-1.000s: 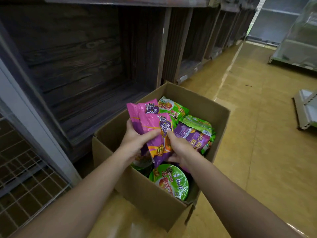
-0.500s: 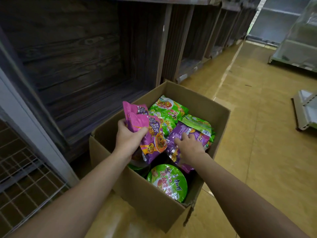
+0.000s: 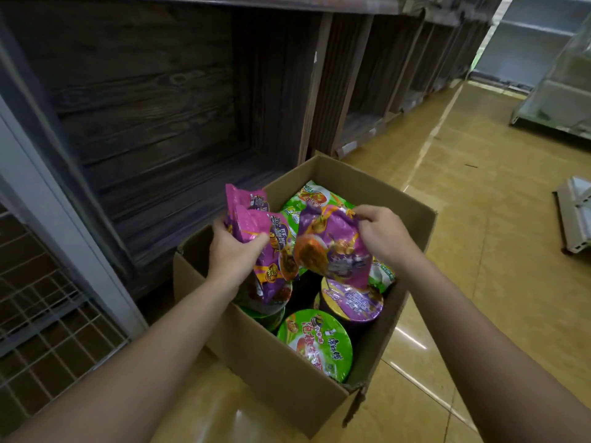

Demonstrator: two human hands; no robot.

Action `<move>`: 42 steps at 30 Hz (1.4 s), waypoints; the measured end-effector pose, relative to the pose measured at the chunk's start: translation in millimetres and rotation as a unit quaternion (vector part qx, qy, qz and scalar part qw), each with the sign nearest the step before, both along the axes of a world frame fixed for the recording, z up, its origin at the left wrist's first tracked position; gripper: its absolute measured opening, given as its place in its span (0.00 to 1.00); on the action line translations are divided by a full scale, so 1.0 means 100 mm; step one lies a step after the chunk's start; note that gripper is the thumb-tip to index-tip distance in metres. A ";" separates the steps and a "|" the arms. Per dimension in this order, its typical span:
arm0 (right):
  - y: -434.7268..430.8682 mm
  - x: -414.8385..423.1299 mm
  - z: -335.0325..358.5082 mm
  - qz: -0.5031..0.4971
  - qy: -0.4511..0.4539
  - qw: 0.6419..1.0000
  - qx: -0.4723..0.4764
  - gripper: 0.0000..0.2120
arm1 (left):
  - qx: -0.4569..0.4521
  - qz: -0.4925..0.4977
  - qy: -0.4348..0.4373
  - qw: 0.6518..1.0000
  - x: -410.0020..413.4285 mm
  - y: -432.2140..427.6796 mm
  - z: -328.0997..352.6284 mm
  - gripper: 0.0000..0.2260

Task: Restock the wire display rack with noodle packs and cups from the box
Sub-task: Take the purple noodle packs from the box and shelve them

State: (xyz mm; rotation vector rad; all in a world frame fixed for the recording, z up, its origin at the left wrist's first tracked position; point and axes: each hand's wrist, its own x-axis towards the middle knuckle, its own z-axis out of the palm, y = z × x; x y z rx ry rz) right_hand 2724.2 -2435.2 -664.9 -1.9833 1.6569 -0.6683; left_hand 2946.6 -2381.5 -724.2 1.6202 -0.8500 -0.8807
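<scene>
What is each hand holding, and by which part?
Left hand grips two pink noodle packs around their middle; right hand pinches a purple noodle pack by its upper edge.

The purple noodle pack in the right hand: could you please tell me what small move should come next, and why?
Probably tuck the purple pack against the pink packs in the left hand. The right hand pinches it by its top edge, held over the box, close beside them; one grip could then carry all to the wire rack.

head-worn view, downward, close over box
</scene>
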 end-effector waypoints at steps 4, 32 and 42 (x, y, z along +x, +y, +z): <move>0.04 0.21 -0.01 0.175 0.229 0.956 -0.059 0.16 | 0.020 -0.060 0.048 0.997 -0.01 -0.02 -0.01 0.30; -0.03 0.41 -0.67 -0.196 -0.030 0.977 0.076 0.19 | 0.181 -0.186 0.189 0.947 -0.05 -0.05 -0.05 0.31; 0.10 0.17 -0.86 -0.183 -0.390 0.807 0.403 0.35 | 0.195 -0.140 0.222 0.945 0.03 -0.16 -0.15 0.33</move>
